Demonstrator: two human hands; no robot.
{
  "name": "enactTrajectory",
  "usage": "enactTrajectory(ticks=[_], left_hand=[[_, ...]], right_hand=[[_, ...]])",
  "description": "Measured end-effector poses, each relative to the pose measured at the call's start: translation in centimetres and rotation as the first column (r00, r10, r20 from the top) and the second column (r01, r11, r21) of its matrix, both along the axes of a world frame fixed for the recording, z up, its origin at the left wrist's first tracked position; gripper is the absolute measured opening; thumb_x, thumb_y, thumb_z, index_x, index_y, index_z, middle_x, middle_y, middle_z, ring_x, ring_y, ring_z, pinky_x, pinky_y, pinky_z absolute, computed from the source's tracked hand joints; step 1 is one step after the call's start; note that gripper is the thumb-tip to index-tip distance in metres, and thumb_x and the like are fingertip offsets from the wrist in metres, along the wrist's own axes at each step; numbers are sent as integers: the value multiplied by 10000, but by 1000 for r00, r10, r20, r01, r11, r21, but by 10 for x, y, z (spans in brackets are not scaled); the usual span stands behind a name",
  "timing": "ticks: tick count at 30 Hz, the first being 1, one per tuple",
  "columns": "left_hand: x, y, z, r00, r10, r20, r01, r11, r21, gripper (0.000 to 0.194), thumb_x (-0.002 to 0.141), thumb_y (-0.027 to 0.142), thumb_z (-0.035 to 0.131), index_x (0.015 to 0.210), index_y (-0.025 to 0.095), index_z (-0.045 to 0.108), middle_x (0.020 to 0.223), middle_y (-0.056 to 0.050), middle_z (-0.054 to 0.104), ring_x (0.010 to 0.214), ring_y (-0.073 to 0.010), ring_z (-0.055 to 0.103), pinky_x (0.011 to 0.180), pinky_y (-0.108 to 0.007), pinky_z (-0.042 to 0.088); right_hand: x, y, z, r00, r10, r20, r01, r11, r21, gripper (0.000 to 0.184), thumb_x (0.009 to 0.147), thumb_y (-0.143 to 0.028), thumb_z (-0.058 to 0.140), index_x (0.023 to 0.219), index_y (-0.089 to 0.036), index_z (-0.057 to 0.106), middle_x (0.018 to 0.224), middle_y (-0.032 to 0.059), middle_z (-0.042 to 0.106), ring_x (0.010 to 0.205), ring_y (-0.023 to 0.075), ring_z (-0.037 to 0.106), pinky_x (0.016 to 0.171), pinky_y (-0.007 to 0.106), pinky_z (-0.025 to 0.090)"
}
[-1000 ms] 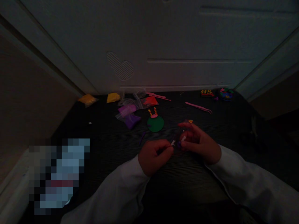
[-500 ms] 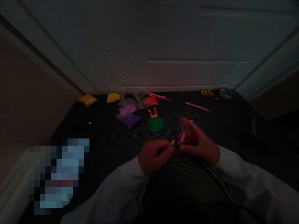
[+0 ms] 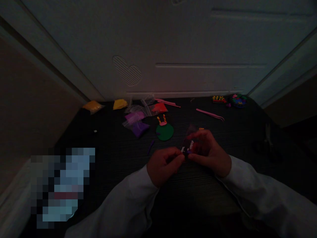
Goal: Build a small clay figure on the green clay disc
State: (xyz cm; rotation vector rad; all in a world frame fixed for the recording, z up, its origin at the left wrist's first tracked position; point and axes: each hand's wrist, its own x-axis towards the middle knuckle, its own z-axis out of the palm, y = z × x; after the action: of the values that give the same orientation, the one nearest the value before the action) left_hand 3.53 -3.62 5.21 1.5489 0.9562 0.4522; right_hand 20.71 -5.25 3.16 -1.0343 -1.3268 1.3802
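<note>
The scene is very dark. My left hand (image 3: 163, 165) and my right hand (image 3: 210, 152) meet over a dark ribbed mat (image 3: 223, 138), both pinched on a small purple piece (image 3: 188, 151) held between the fingertips. Something clear, perhaps a small bag, seems to hang at my right fingers, but I cannot make it out. Just beyond the hands lies a green disc (image 3: 164, 131) with a little orange and pink figure (image 3: 162, 120) at its far edge.
Clear bags of purple clay (image 3: 136, 122), a red one (image 3: 159, 107) and yellow ones (image 3: 119, 103) lie at the back left. Pink tweezers (image 3: 210, 114) and small colourful clay models (image 3: 238, 99) lie at the back right. A white door (image 3: 173, 49) stands behind.
My right hand's fingers have curled in closer round the small purple piece. My left hand has hardly moved.
</note>
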Motion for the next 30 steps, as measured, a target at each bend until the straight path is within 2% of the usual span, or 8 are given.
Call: enactTrajectory(ticks=[4, 7, 11, 15, 17, 20, 24, 30], left_hand=[[0, 0, -6, 999, 37, 20, -37, 999, -9, 218, 740, 328, 410, 686, 151, 526, 446, 63, 443, 366, -23, 360, 374, -141, 277], [0, -1, -8, 998, 55, 21, -55, 999, 2, 222, 742, 334, 408, 689, 158, 532, 442, 66, 446, 360, -21, 357, 378, -144, 275], [0, 0, -8, 996, 91, 21, -91, 996, 2, 221, 742, 333, 408, 689, 159, 533, 433, 66, 452, 355, -24, 356, 379, -152, 277], [-3, 2, -7, 979, 205, 21, -206, 978, 41, 204, 742, 325, 415, 688, 166, 531, 434, 66, 445, 368, -28, 372, 381, -153, 284], [-5, 3, -6, 955, 294, 37, -296, 952, 83, 193, 741, 319, 422, 681, 169, 529, 439, 65, 444, 374, -30, 379, 381, -153, 289], [-6, 3, -5, 919, 388, 72, -394, 912, 110, 188, 739, 316, 429, 674, 167, 523, 438, 65, 440, 368, -31, 376, 370, -154, 288], [-5, 3, -3, 913, 399, 79, -405, 910, 85, 194, 739, 318, 427, 686, 159, 523, 444, 59, 443, 367, -31, 379, 363, -154, 288], [-6, 5, -4, 913, 399, 92, -404, 913, 50, 206, 736, 339, 427, 705, 158, 521, 449, 57, 443, 353, -29, 372, 348, -157, 268]], right_hand=[[3, 1, 0, 975, 18, 223, -35, 997, 72, 160, 629, -214, 607, 749, -188, 503, 1078, 47, 410, 858, 132, 488, 730, 298, 424], [5, 2, 1, 963, 15, 268, -43, 994, 97, 137, 629, -224, 607, 730, -183, 525, 1070, 56, 431, 972, 168, 443, 793, 329, 396], [7, 2, 4, 981, 34, 193, -47, 997, 68, 132, 640, -225, 598, 731, -187, 511, 1115, 55, 406, 986, 167, 449, 801, 328, 399], [13, 5, 5, 973, -49, 224, 20, 991, 132, 122, 668, -243, 569, 756, -203, 495, 1146, 46, 389, 989, 160, 453, 810, 329, 393], [16, 7, 5, 925, -121, 359, 37, 972, 233, 124, 672, -256, 562, 772, -205, 507, 1135, 48, 405, 1013, 166, 433, 844, 344, 361], [18, 8, 3, 758, -182, 627, -91, 922, 377, 130, 662, -266, 566, 776, -206, 548, 1090, 52, 455, 1029, 186, 411, 878, 380, 306], [15, 7, 2, 558, -173, 812, -279, 882, 379, 145, 687, -275, 532, 813, -215, 573, 1047, 55, 499, 1020, 203, 411, 849, 407, 302], [15, 7, 2, 539, -173, 825, -296, 878, 377, 206, 674, -277, 542, 870, -220, 566, 1031, 59, 513, 992, 205, 433, 832, 415, 306]])
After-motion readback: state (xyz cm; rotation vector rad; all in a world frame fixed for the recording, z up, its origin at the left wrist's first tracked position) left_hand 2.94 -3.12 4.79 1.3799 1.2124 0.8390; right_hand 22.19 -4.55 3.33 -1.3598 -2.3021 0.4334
